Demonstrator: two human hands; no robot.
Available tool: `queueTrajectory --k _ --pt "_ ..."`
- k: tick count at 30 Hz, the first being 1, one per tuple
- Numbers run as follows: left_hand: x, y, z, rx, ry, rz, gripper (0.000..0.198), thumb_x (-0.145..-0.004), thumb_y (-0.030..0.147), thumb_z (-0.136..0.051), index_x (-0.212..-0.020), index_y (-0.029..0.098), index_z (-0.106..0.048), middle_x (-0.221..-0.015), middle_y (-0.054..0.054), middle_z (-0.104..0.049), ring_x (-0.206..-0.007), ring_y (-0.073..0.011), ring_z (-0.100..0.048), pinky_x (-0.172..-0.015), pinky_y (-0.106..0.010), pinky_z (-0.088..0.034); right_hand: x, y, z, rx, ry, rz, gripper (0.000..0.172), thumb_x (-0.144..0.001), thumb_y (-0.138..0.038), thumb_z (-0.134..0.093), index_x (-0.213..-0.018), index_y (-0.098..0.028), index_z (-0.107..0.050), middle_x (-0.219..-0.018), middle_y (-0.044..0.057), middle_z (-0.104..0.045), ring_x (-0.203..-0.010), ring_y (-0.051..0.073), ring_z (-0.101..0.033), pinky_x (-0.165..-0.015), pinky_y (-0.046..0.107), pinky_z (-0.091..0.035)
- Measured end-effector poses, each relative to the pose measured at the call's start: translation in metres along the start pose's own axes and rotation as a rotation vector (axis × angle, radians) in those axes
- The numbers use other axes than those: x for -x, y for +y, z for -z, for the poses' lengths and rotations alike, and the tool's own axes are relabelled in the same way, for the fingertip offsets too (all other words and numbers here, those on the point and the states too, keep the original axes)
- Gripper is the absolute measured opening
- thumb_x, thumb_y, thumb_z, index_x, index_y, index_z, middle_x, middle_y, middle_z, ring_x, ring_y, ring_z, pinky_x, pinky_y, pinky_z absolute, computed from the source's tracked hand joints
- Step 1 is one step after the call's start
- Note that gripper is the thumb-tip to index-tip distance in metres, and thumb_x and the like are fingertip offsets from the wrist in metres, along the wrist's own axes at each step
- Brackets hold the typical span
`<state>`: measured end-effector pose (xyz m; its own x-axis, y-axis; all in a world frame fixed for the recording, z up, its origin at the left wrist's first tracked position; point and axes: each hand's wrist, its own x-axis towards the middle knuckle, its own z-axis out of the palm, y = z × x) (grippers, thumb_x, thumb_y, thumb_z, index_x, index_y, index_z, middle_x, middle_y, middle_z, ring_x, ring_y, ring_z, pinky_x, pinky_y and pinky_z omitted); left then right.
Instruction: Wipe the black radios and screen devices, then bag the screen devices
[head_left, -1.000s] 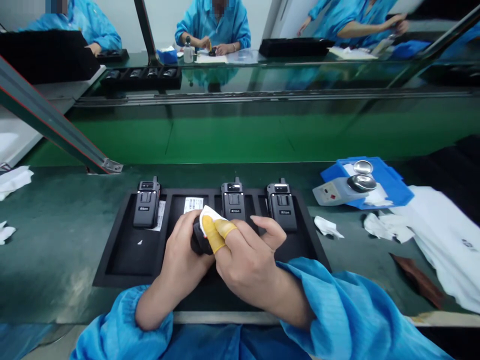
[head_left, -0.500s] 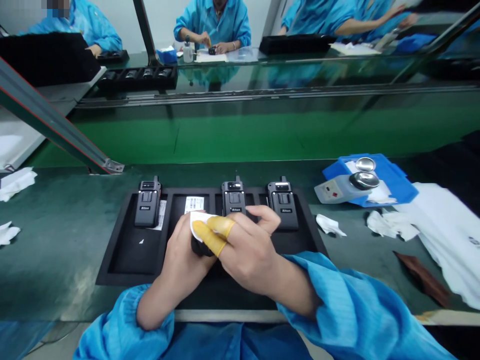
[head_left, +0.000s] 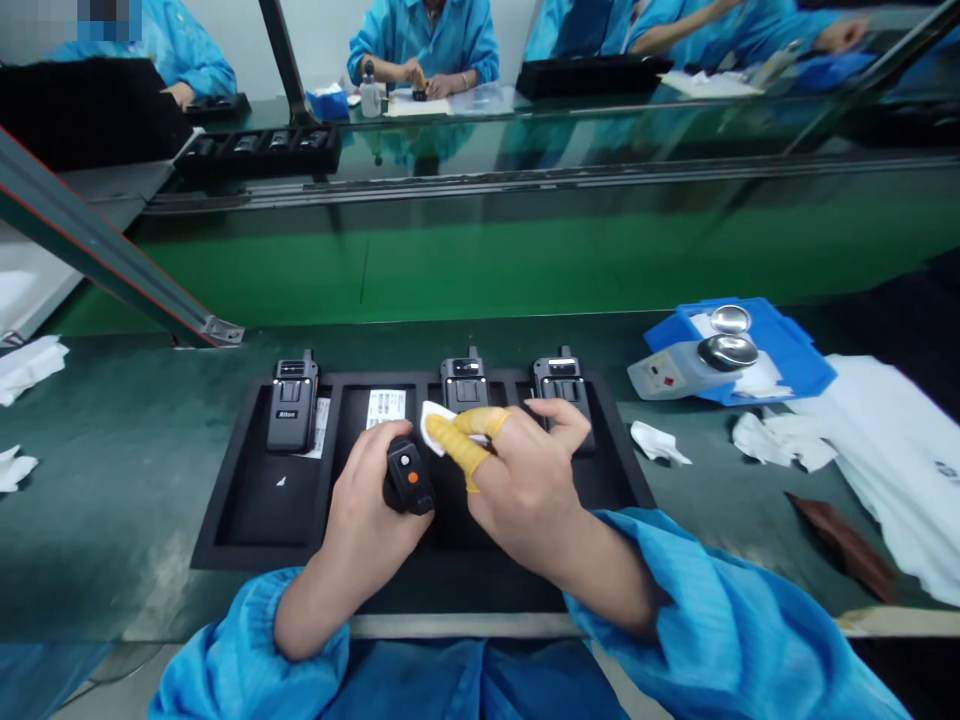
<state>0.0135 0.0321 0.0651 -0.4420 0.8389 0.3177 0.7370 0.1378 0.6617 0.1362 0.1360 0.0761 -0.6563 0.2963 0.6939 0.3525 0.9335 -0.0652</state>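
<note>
Green workbench (head_left: pixel 112 540) spans the foreground, with a black compartmented tray (head_left: pixel 247 556) on it. Over the tray, the right hand (head_left: pixel 529 490) is narrowed to a pinch and the left hand (head_left: pixel 367 510) curls around its load. Three radios (head_left: pixel 291 430) lie in the tray; the left hand grips a black handset (head_left: pixel 420 498), its end with an orange button (head_left: pixel 413 478) showing. Just beside it, yellow-covered fingertips (head_left: pixel 450 440) of the right hand hold a white wipe (head_left: pixel 433 410).
</note>
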Motion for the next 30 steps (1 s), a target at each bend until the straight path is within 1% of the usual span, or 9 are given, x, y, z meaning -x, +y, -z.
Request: queueTrajectory --k 2,4,8,13,17,20,24,27,30 --pt "0.000 -0.001 0.000 0.010 -0.004 -0.005 0.046 -0.064 0.011 -0.059 -0.108 0.022 -0.049 -0.103 -0.004 -0.062 -0.096 -0.0218 -0.062 -0.082 -0.036 -0.052 0.000 -0.004 0.002 -0.100 0.049 0.070 0.028 -0.083 -0.007 -0.047 -0.082 -0.024 -0.069 -0.077 -0.003 -0.063 -0.073 0.009 -0.052 -0.086 0.037 -0.023" --pt "0.001 -0.002 -0.001 0.023 0.003 -0.019 0.044 -0.065 0.012 -0.059 -0.106 0.022 -0.049 -0.103 -0.005 -0.062 -0.096 -0.0216 -0.062 -0.082 -0.036 -0.053 0.000 -0.007 0.004 -0.169 0.056 0.139 0.028 -0.085 -0.009 -0.047 -0.082 -0.026 -0.069 -0.076 -0.005 -0.064 -0.075 0.009 -0.054 -0.087 0.037 -0.023" --pt "0.001 -0.002 -0.002 0.033 -0.002 -0.036 0.043 -0.066 0.013 -0.058 -0.107 0.021 -0.049 -0.105 -0.005 -0.062 -0.098 -0.0214 -0.062 -0.084 -0.036 -0.052 0.003 -0.005 0.003 -0.139 0.060 0.184 0.031 -0.088 -0.009 -0.042 -0.077 -0.023 -0.067 -0.073 -0.006 -0.065 -0.077 0.009 -0.056 -0.089 0.038 -0.023" --pt "-0.001 0.001 -0.001 -0.018 0.007 -0.012 0.045 -0.066 0.011 -0.058 -0.108 0.022 -0.048 -0.103 -0.004 -0.063 -0.097 -0.0214 -0.062 -0.083 -0.036 -0.053 0.003 0.009 0.003 0.005 0.080 0.088 0.029 -0.085 -0.006 -0.043 -0.082 -0.022 -0.067 -0.071 -0.005 -0.066 -0.068 0.008 -0.053 -0.086 0.036 -0.024" --pt "0.001 0.000 0.000 -0.016 -0.022 -0.041 0.047 -0.069 0.013 -0.059 -0.113 0.023 -0.048 -0.107 -0.005 -0.063 -0.102 -0.0224 -0.062 -0.085 -0.036 -0.052 -0.006 0.004 0.005 -0.061 0.054 0.045 0.031 -0.085 -0.007 -0.044 -0.093 -0.025 -0.068 -0.076 -0.004 -0.066 -0.071 0.009 -0.052 -0.085 0.037 -0.024" --pt "0.003 -0.002 -0.001 -0.020 -0.050 -0.029 0.051 -0.071 0.019 -0.061 -0.119 0.023 -0.045 -0.113 -0.006 -0.062 -0.107 -0.0244 -0.060 -0.086 -0.038 -0.051 -0.012 -0.005 0.006 -0.126 0.028 0.093 0.032 -0.086 -0.007 -0.041 -0.086 -0.025 -0.068 -0.071 -0.005 -0.062 -0.070 0.009 -0.050 -0.087 0.037 -0.022" --pt "0.004 -0.002 -0.004 -0.058 -0.047 0.016 0.075 -0.068 0.022 -0.064 -0.135 0.022 -0.030 -0.122 -0.010 -0.060 -0.108 -0.0263 -0.060 -0.084 -0.038 -0.052 -0.012 -0.004 0.004 -0.095 -0.002 0.094 0.032 -0.084 -0.005 -0.040 -0.075 -0.020 -0.066 -0.067 -0.003 -0.059 -0.067 0.010 -0.047 -0.088 0.037 -0.020" --pt "0.005 -0.001 -0.004 -0.062 -0.063 0.041 0.081 -0.067 0.018 -0.062 -0.138 0.023 -0.024 -0.114 -0.007 -0.064 -0.101 -0.0226 -0.064 -0.080 -0.034 -0.053 -0.003 0.007 0.005 -0.056 -0.047 0.048 0.030 -0.079 -0.002 -0.042 -0.075 -0.020 -0.066 -0.070 -0.002 -0.060 -0.067 0.011 -0.048 -0.087 0.037 -0.021" --pt "0.002 0.000 0.002 -0.055 -0.045 0.097 0.080 -0.069 0.022 -0.062 -0.138 0.023 -0.024 -0.113 -0.005 -0.065 -0.094 -0.0190 -0.066 -0.077 -0.029 -0.053 0.012 0.018 0.009 -0.018 -0.084 -0.014 0.030 -0.070 0.000 -0.044 -0.074 -0.020 -0.065 -0.073 -0.001 -0.062 -0.067 0.011 -0.049 -0.084 0.035 -0.023"
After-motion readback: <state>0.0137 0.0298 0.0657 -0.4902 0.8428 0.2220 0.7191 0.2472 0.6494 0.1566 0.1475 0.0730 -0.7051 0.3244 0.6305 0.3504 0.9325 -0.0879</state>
